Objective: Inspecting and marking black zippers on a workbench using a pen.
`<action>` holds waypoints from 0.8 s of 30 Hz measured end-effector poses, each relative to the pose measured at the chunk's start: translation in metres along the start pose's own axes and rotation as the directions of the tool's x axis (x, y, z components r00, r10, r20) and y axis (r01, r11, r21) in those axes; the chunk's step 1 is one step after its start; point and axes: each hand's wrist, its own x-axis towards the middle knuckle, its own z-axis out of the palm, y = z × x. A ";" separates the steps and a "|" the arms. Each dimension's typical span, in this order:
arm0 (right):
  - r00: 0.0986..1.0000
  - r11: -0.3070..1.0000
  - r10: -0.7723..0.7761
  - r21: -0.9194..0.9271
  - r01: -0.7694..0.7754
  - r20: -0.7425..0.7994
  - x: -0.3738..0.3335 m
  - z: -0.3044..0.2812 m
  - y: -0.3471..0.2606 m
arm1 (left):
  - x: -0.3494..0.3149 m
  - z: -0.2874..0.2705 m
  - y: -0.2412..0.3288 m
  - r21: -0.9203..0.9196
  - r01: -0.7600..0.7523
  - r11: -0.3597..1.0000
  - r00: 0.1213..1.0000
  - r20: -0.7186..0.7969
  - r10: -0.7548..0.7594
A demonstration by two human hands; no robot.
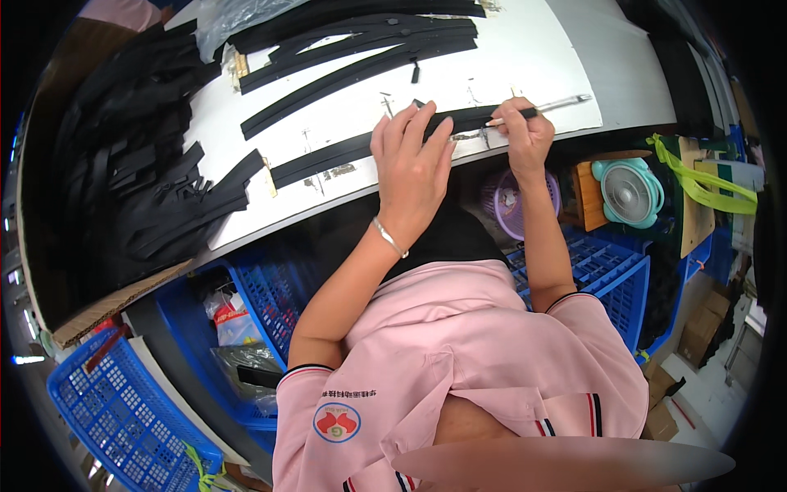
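Note:
On the white table, a black zipper [324, 161] runs along the near edge. My left hand [412, 160] lies over it with fingers stretched out, pressing the tape; a small dark part shows at its fingertips. My right hand [527, 135] pinches a pen [566, 102] with a pale tip, a black grip and a clear-looking barrel. The pen's tip points left, close to the zipper's right-hand stretch, though whether it touches cannot be told. Another black zipper [328, 94] with a hanging pull lies farther off, beside several more.
A heap of black zippers [123, 164] fills a cardboard box at the left. Clear plastic [238, 25] lies at the far side. Below the table are blue crates [106, 410], a purple basket [545, 215] and a teal fan [630, 193]. Dark marks dot the tabletop.

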 end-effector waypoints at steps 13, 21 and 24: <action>0.986 0.997 -0.080 -0.013 0.079 -0.148 -0.004 0.006 0.013 | 0.046 0.017 -0.062 0.046 0.014 0.999 0.996 0.086 -0.018; 0.986 0.992 -0.120 -0.062 0.114 -0.118 -0.002 0.011 0.008 | -0.027 -0.072 -0.071 0.120 0.187 0.975 0.982 0.014 -0.190; 0.983 0.989 -0.144 -0.059 0.138 -0.117 -0.002 0.009 0.010 | -0.062 -0.121 -0.096 0.334 0.263 0.905 0.964 -0.057 -0.259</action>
